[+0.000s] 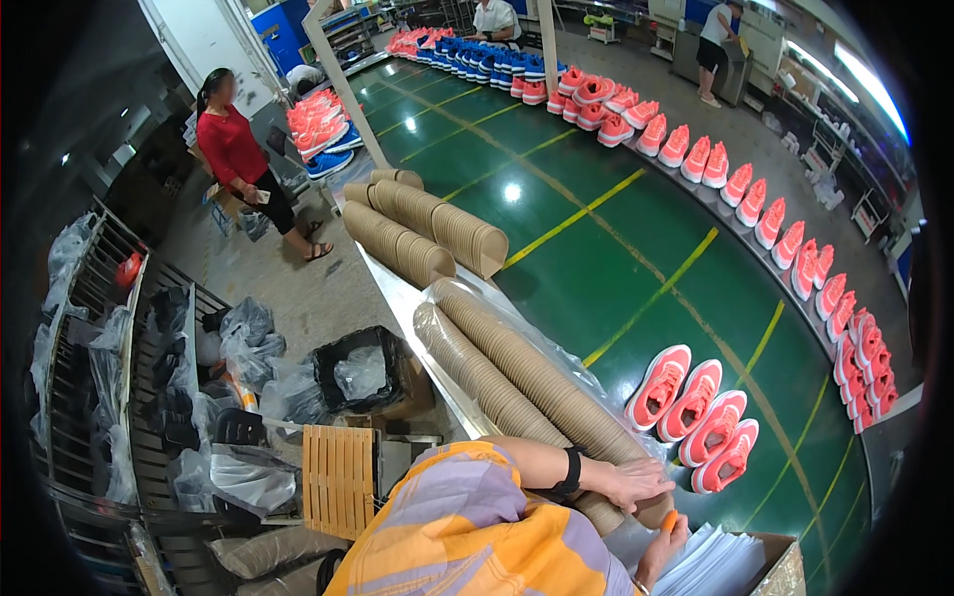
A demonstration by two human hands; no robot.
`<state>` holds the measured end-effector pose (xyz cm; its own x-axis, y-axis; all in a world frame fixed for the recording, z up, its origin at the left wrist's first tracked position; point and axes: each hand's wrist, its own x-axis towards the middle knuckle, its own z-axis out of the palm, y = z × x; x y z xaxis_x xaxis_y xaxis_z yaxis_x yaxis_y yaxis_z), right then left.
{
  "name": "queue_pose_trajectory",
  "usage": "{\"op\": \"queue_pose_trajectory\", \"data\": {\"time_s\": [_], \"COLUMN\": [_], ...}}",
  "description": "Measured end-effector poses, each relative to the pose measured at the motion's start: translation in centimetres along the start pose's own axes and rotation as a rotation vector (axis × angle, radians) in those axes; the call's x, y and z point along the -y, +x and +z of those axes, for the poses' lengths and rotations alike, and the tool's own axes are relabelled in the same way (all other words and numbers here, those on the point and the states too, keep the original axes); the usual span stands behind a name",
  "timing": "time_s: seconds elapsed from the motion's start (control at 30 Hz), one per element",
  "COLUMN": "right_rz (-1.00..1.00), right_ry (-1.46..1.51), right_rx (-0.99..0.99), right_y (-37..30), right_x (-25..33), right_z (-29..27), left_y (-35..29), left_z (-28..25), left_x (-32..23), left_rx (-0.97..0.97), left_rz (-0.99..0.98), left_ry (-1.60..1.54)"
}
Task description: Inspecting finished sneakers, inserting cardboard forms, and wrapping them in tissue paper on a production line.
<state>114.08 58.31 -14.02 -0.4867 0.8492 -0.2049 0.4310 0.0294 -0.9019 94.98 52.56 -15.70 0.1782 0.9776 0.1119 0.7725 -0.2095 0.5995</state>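
Two long rows of nested brown moulded paper shoe inserts (pixel 537 392) run toward me along the bench edge. My left hand (pixel 636 484), with a black band at the wrist, is closed over a brown insert (pixel 654 511) at their near end. Just below it, my right hand (pixel 664 546) has its fingers curled in close to the same insert. Something small and orange (pixel 670 520) shows at those fingertips; whether it is held or worn is unclear. Four coral-red sneakers (pixel 688 412) with white soles stand side by side just beyond my hands.
A box of white paper sheets (pixel 715 561) is at the near right. More nested inserts (pixel 427 223) lie farther up the green table (pixel 556 258). Coral sneakers (pixel 770 221) line its far edge. A black-lined bin (pixel 363 372) and wooden stool (pixel 338 477) are at left; a person in red (pixel 234 139) stands beyond.
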Motion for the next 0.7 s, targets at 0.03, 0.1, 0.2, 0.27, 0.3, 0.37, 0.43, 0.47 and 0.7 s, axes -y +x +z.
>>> {"op": "queue_pose_trajectory", "data": {"time_s": [0.03,0.1,0.2,0.27,0.3,0.37,0.43,0.47,0.7], "right_rz": [-0.111,-0.24,-0.275,-0.311,-0.327,-0.358,-0.377,-0.389,-0.495], "right_ry": [0.038,0.176,0.104,0.026,-0.013,-0.091,-0.156,-0.188,-0.43], "right_rx": [-0.023,0.154,0.131,0.087,0.056,0.002,-0.053,-0.071,-0.204], "right_y": [-2.0,-2.6,0.3,2.0,3.0,4.9,6.8,7.8,14.6], "right_x": [4.0,4.3,-1.5,-4.2,-5.6,-8.2,-11.5,-12.8,-17.0], "right_z": [0.3,-1.6,-6.0,-8.9,-10.5,-13.9,-16.4,-17.4,-22.4], "left_y": [0.3,0.6,3.1,4.4,4.6,5.5,5.7,5.6,2.6], "left_z": [-0.3,-0.6,0.2,1.7,1.6,0.7,-2.8,-3.5,-4.2], "left_x": [0.0,-0.1,0.7,1.5,1.0,0.0,-2.3,-2.8,-5.5], "left_rx": [-0.02,-0.05,0.006,0.048,-0.091,-0.058,0.009,0.01,0.063], "left_rz": [0.025,0.036,0.123,0.325,0.37,0.303,0.149,0.145,0.127], "left_ry": [-0.075,-0.145,-0.481,-0.318,-0.335,-0.403,-0.608,-0.603,-0.791]}}
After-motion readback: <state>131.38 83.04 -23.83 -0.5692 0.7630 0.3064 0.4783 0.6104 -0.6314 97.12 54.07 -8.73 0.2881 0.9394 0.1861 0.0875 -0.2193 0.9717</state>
